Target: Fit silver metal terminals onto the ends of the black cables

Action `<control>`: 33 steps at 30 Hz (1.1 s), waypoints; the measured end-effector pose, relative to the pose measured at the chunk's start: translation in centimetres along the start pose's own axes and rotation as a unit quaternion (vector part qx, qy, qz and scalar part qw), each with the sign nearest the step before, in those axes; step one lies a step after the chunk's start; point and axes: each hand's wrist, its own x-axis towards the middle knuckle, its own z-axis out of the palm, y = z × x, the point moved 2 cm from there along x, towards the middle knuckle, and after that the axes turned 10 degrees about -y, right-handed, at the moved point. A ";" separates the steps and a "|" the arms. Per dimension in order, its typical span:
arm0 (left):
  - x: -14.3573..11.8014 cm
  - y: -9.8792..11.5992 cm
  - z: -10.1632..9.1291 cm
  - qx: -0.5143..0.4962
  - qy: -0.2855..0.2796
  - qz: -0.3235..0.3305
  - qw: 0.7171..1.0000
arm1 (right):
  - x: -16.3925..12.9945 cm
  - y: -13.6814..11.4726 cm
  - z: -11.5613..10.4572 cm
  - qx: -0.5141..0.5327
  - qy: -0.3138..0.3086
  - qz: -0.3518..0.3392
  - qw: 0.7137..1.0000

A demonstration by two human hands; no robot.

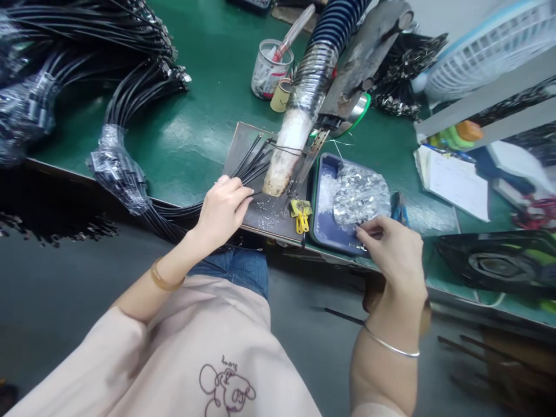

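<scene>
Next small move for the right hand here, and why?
Probably lift one metal piece out: the right hand has its fingertips at the pile of small metal parts in the blue tray, while the left hand holds the black cables.

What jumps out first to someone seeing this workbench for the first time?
The big ribbed hose slanting down over the green bench's middle, ending above a grey metal plate. There the left hand grips thin black cables, while the right hand reaches into a blue tray of shiny metal pieces.
</scene>
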 end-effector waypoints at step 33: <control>-1.7 4.7 1.4 -0.584 -0.093 -0.182 0.785 | -5.2 -15.2 5.3 0.411 0.083 -0.132 0.898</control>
